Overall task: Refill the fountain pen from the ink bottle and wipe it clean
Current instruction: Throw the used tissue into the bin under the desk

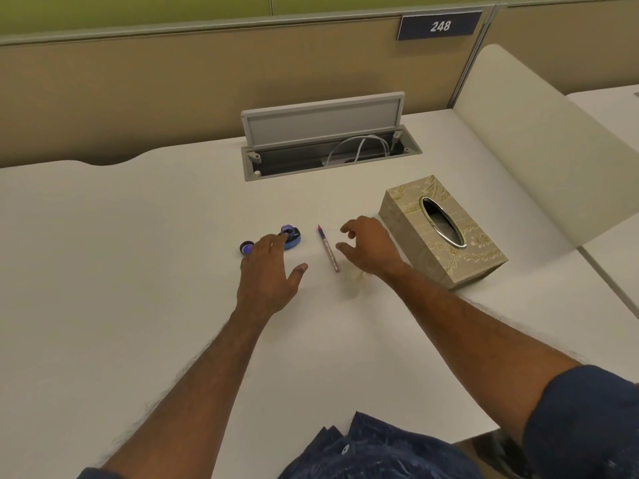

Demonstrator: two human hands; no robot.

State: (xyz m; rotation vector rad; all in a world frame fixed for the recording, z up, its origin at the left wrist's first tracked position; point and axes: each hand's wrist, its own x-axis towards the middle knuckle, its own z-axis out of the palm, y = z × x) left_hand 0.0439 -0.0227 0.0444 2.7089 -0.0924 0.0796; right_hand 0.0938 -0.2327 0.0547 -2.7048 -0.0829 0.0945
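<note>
A small blue ink bottle (292,236) stands uncapped on the white desk (138,271); its dark cap (246,247) lies just left of it, open side up. My left hand (268,271) hovers flat over the desk, fingers spread, fingertips reaching the bottle and partly covering the cap. A thin fountain pen (329,250) lies between my hands, nib end pointing away. My right hand (370,248) is just right of the pen, fingers curled apart, holding nothing. A crumpled pale tissue (352,276) lies under my right wrist.
A beige patterned tissue box (439,236) stands right of my right hand, its oval slot showing no tissue. Behind, a cable hatch (328,146) is open with white cables inside. A partition wall runs along the back; a divider panel rises at right.
</note>
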